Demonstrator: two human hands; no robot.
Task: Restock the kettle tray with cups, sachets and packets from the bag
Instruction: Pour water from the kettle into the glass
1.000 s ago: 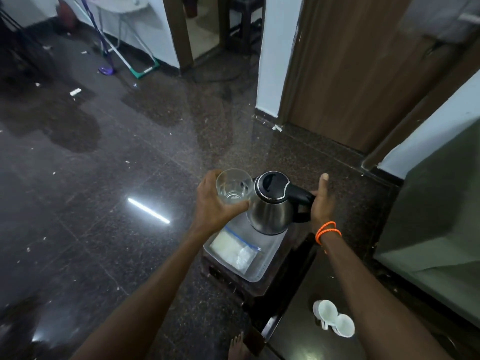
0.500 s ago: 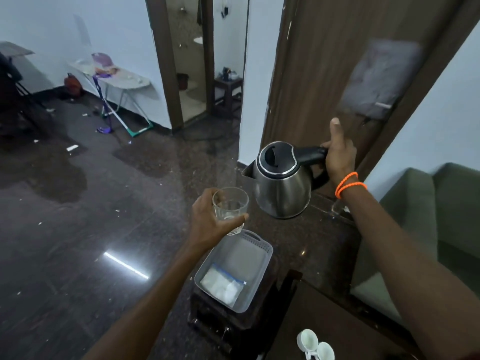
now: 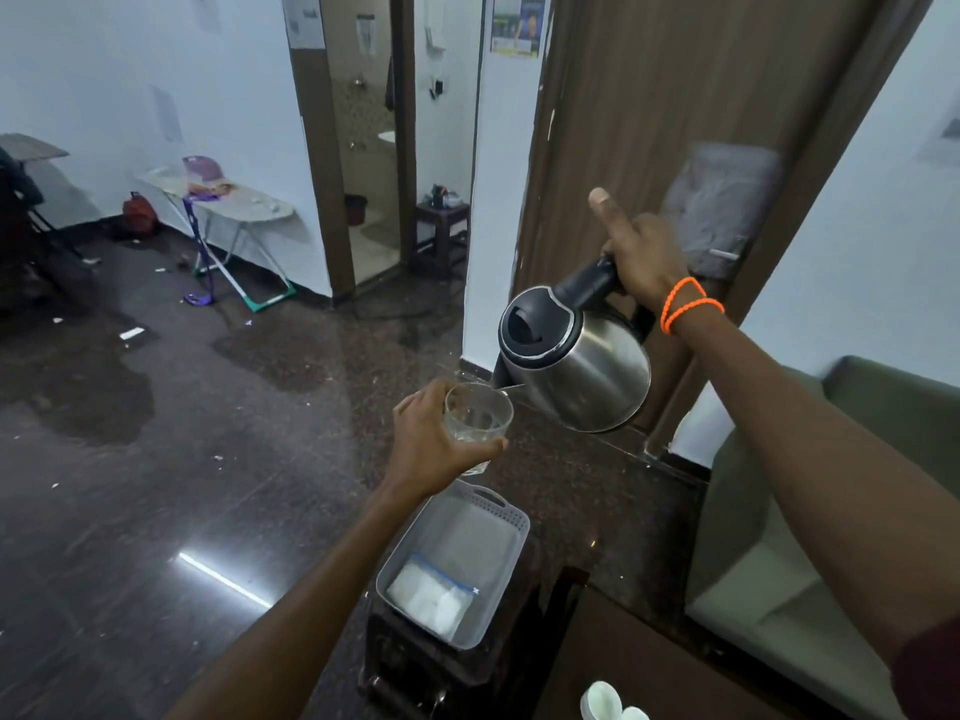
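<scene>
My right hand [image 3: 641, 252] grips the black handle of a steel kettle [image 3: 576, 366], held in the air and tilted so its spout rests at the rim of a clear glass [image 3: 478, 420]. My left hand [image 3: 428, 444] holds that glass from its left side, above the tray. The grey plastic tray [image 3: 511, 522] sits below on a small dark wooden stand [image 3: 415, 667]. A zip-lock bag of white sachets [image 3: 434, 600] lies in the tray's near end.
Two white cups [image 3: 605, 701] stand on a dark table at the bottom edge. A green sofa [image 3: 810, 537] fills the right side. A wooden door [image 3: 649, 122] is behind the kettle. An ironing board [image 3: 228, 200] and a mop [image 3: 208, 262] stand far left on the dark floor.
My right hand has lifted the kettle off the tray and tilted its spout down to the glass. My left hand has raised the glass from beside the kettle. My view has tipped upward.
</scene>
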